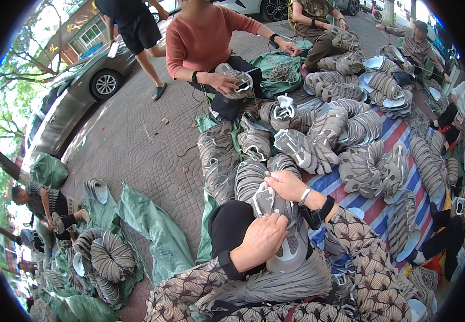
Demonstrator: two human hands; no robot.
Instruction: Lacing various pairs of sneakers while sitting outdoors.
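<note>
At near ctr., a gray shoe upper [289, 258] lies just beyond gray strands [283, 284], long axis near-to-far; R hand [289, 187], nearest its far end, pinches there w/ fingers; L hand [261, 240] curls over its mid., grip unclear.

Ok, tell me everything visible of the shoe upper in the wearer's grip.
The shoe upper is grey, with mesh-looking and smoother panels, a paler toe and a darker tongue bearing light lettering. It lies above a bundle of grey strips, toe toward the picture's lower edge, tongue end pointing away. The left grip covers part of its left side; the right grip is at the tongue end. What each pinches is unclear; its underside is hidden.
</note>
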